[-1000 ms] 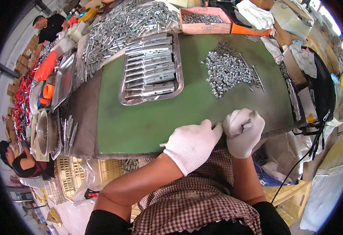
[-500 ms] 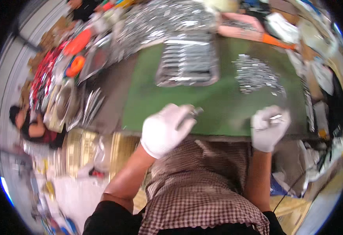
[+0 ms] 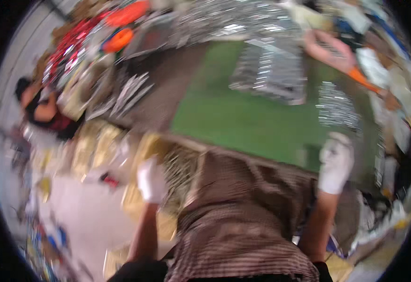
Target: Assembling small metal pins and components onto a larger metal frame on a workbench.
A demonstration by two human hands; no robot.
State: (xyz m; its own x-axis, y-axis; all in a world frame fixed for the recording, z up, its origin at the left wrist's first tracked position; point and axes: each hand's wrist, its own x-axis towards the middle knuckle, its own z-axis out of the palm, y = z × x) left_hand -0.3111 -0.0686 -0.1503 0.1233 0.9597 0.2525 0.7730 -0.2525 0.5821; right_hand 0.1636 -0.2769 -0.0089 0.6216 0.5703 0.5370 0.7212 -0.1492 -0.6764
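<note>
My left hand [image 3: 152,179], in a white glove, is smeared by motion. It hangs at the rim of a yellow container [image 3: 132,191], beside a heap of small metal parts [image 3: 181,171] in it, below the table edge; its fingers do not show clearly. My right hand [image 3: 337,160], gloved too, is over the right part of the green mat [image 3: 236,124], with its fingers curled in. What they hold, if anything, is hidden. Just beyond it lies a pile of small shiny metal pieces [image 3: 337,105]. A clear tray of stacked grey metal pieces [image 3: 271,70] rests farther back.
A large heap of shiny metal parts [image 3: 236,19] lies at the back. At the right are a pink scoop-like container [image 3: 330,49] and white bags [image 3: 372,66]. Orange tape [image 3: 117,40] and flat packets [image 3: 132,94] are at the left. A person [image 3: 46,108] sits far left.
My left hand has moved from over the mat, where it held a small metal piece, down left to the yellow container. The view has turned; my right hand stays by the pile.
</note>
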